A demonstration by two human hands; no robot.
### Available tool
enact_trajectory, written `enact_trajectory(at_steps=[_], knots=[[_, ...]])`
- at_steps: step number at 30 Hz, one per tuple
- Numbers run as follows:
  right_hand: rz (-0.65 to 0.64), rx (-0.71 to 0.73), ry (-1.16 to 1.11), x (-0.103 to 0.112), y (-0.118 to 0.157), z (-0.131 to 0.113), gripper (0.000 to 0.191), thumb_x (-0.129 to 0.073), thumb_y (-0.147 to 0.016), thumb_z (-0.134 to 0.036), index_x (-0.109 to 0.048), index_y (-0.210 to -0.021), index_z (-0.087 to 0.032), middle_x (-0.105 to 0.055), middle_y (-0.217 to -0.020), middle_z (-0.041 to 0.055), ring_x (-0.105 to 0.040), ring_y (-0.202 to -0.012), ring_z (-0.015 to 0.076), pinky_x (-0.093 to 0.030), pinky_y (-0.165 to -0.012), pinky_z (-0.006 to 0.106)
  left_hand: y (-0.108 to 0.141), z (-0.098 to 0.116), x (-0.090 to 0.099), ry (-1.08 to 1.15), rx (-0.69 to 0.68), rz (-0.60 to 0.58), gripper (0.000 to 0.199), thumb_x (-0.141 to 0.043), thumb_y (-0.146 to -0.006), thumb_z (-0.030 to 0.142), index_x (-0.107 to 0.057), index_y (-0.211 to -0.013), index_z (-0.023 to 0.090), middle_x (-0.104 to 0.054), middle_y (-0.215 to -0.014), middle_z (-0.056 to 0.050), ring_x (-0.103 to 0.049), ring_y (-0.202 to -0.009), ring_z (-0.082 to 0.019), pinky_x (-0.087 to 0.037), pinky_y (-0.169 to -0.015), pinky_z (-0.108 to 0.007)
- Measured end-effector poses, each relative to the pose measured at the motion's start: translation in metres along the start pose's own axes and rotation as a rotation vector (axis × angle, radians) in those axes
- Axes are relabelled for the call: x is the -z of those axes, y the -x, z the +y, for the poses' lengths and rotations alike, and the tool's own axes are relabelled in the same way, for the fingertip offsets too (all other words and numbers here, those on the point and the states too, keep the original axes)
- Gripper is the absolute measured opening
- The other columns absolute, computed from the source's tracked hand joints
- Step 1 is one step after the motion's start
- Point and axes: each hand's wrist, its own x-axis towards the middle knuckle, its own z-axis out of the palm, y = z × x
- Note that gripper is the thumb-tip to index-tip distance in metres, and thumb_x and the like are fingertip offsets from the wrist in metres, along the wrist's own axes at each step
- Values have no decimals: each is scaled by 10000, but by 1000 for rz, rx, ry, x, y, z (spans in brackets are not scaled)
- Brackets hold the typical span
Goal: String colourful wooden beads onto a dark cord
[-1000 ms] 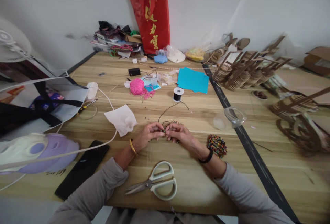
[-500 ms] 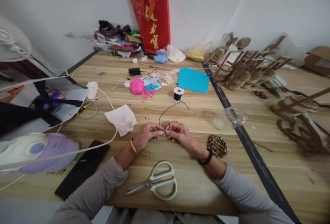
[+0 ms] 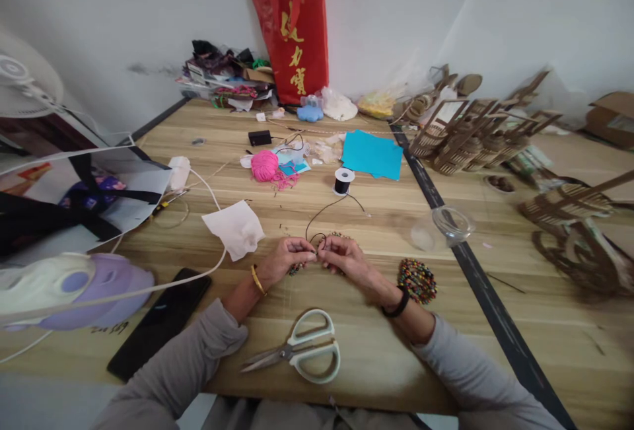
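My left hand point(image 3: 290, 255) and my right hand point(image 3: 345, 255) meet fingertip to fingertip above the table, both pinched on a thin black cord point(image 3: 308, 224). The cord loops up between them and runs back to a white spool of black cord point(image 3: 342, 182). A string of small beads point(image 3: 296, 269) partly shows under my left fingers and behind my right hand; the rest is hidden. A coil of multicoloured beads point(image 3: 417, 281) lies beside my right wrist. Scissors point(image 3: 292, 349) with pale handles rest spread on the table close to me.
A white tissue point(image 3: 234, 228) and a black phone point(image 3: 158, 324) lie to the left, near a white cable. Pink yarn point(image 3: 265, 166) and blue sheets point(image 3: 372, 154) are farther back. A clear plastic container point(image 3: 452, 225) and woven baskets point(image 3: 460, 133) stand at the right.
Hardly anything differs. My hands stay together at the cord, with only slight finger movement, and the view has shifted a little.
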Motion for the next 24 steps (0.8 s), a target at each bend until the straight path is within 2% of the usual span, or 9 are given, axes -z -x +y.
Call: enact_trajectory(at_steps=[12, 18, 21, 24], knots=[[8, -19, -25, 0, 0, 2, 312, -622, -767, -447, -559, -711, -147, -543, -574, -27, -467, -472, 57, -364, -427, 156, -3, -3, 0, 8, -24, 15, 230, -773, -572, 264, -659, -712, 123, -612, -539, 18, -508, -469, -70, -355, -469, -185], [-20, -47, 35, 2, -2, 5, 306, -559, -821, -440, -561, -766, -140, -555, -622, -12, -486, -508, 71, -382, -463, 174, -3, 0, -1, 130, -15, 68, 237, -782, -543, 254, -648, -685, 120, -616, -521, 12, -523, -466, -75, -370, -473, -186], [-61, -21, 296, 6, 1, 0, 251, -488, -872, -355, -561, -769, -138, -565, -636, -3, -485, -531, 78, -355, -489, 184, -2, 2, -1, 192, -19, 117, 249, -797, -518, 238, -639, -667, 115, -632, -545, 3, -530, -471, -73, -378, -481, -186], [-161, 83, 786, 2, 17, -16, 146, -527, -852, -252, -583, -769, -145, -568, -616, -8, -468, -540, 85, -301, -517, 206, -2, 4, 0, 233, -21, 150, 255, -800, -514, 231, -635, -671, 116, -645, -563, -2, -537, -477, -72, -383, -489, -185]])
